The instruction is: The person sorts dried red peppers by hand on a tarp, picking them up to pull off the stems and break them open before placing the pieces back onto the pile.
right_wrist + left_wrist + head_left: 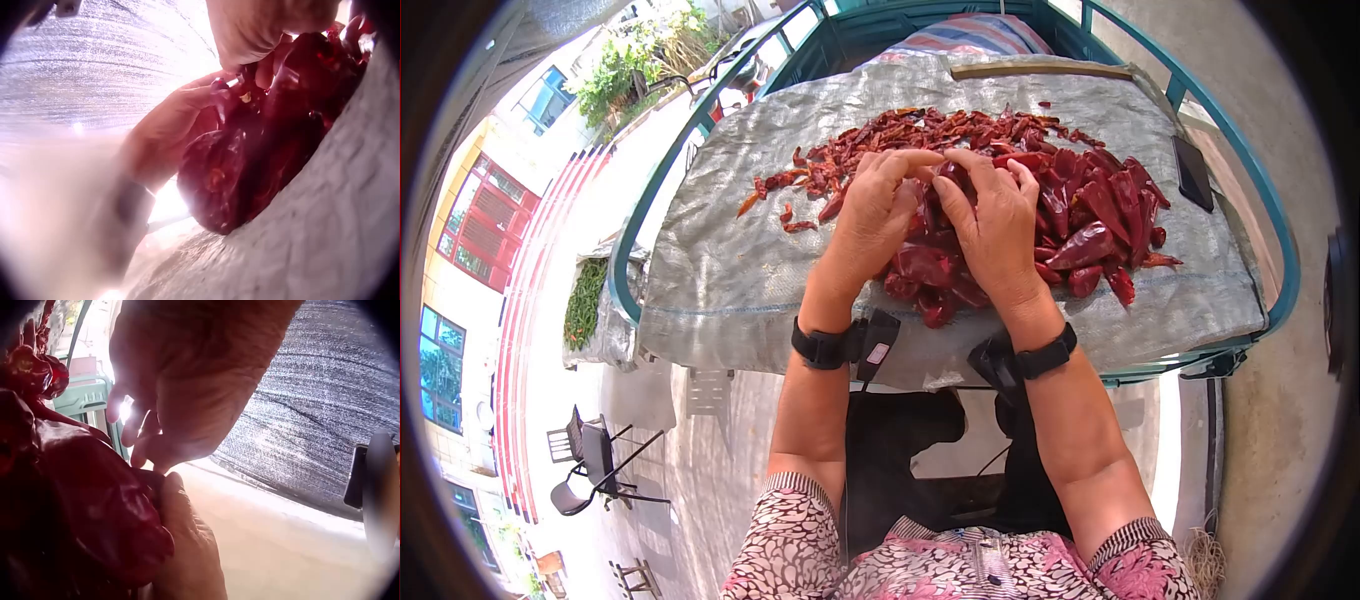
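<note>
Above a heap of dark red chili peppers, the left hand and right hand meet at their fingertips. Between them both pinch a dried chili pepper, mostly covered by the fingers in the head view. Large glossy peppers lie right under and in front of the hands, and more whole peppers spread to the right. Behind the hands is a band of smaller, brighter red pepper pieces. In the right wrist view, the thumb and fingers of both hands come together at the top of the peppers.
A grey woven sheet covers the bed of a green-railed cart. On the sheet are a wooden strip at the back and a phone at the right. Green peppers sit in a sack at left, beyond the rail.
</note>
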Demonstrator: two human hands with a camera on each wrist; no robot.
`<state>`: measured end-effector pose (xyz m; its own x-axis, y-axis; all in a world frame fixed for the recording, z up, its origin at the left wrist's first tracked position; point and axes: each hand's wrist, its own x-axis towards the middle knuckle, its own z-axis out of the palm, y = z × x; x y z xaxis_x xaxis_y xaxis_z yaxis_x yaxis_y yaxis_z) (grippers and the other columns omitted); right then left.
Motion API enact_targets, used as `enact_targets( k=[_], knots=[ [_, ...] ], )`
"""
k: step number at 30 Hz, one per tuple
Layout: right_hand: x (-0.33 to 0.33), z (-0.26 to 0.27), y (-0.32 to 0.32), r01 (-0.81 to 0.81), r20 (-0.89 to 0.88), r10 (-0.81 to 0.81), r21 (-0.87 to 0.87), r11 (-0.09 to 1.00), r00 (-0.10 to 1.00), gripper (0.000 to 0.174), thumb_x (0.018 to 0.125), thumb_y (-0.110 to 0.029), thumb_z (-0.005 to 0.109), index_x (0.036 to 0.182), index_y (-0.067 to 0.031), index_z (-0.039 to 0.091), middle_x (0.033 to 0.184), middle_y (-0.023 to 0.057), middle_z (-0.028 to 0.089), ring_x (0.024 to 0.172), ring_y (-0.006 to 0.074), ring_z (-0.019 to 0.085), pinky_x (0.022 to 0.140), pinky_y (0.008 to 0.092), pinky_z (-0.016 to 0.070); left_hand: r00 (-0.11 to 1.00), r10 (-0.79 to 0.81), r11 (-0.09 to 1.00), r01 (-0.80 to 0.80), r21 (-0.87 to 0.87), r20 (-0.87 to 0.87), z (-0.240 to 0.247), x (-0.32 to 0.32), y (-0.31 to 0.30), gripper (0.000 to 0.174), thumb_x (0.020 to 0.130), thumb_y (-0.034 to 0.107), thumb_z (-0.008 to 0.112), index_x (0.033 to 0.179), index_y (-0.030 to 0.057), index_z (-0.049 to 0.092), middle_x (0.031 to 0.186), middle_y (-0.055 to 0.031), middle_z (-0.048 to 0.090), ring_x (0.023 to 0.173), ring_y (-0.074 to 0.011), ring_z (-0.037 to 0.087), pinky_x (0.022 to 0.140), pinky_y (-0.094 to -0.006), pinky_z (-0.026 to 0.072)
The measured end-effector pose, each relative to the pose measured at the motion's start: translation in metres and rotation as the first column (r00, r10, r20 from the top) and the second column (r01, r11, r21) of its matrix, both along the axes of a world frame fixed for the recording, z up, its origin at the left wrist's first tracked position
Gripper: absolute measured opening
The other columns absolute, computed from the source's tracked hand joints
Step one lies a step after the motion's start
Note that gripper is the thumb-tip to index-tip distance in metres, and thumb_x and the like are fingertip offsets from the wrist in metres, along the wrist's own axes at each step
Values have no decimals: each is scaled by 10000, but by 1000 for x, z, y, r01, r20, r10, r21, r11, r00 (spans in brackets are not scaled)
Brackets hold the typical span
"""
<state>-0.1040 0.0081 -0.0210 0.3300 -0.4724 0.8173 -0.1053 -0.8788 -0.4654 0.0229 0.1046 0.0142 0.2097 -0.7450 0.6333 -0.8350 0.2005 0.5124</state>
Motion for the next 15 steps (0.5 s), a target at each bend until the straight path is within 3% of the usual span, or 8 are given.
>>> enact_targets(
  k=[2, 5, 9, 13, 15],
  knots=[
    [0, 2, -6, 5, 20, -5, 15, 1000, 1000, 237, 979, -294, 632, 1129, -113, 661, 862, 83, 699, 854, 259, 664, 1058, 490, 348, 987, 74, 996, -67, -55, 140, -5, -3, -4, 430, 805, 33, 696, 1231, 81, 664, 1150, -94, 678, 1192, -297, 556, 1045, -390, 419],
    [2, 1, -7, -3, 31, 1, 37, 999, 1000, 207, 998, -284, 604, 1088, -108, 665, 870, 76, 706, 858, 261, 672, 1047, 491, 353, 989, 83, 996, -87, 27, 123, -6, -14, -3, 497, 777, 40, 708, 1268, 90, 649, 1211, -93, 665, 1254, -306, 510, 1074, -404, 391],
    [0, 1, 1, -44, 3, 44, 36, 998, 999, 176, 1017, -270, 578, 1021, -113, 656, 746, 43, 680, 777, 242, 665, 1031, 451, 363, 990, 115, 993, -117, 12, 83, -23, -11, -7, 432, 805, 48, 705, 1235, 87, 680, 1162, -88, 698, 1202, -300, 538, 1065, -424, 388],
    [-1, 6, 3, -112, -15, 115, 135, 984, 993, 171, 1038, -246, 545, 995, -117, 649, 658, 5, 644, 694, 212, 635, 1017, 417, 370, 974, 143, 989, -137, -47, 175, -20, -7, 1, 412, 824, 65, 694, 1234, 99, 698, 1172, -76, 706, 1147, -276, 550, 1044, -374, 390],
    [1, 5, 5, -119, 0, 120, 128, 985, 993, 173, 1046, -232, 530, 986, -118, 645, 637, -10, 633, 665, 198, 621, 1012, 407, 372, 982, 145, 989, -142, -33, 118, -21, -6, 3, 403, 829, 60, 685, 1229, 109, 708, 1179, -73, 706, 1135, -271, 550, 1033, -370, 391]
  ],
)
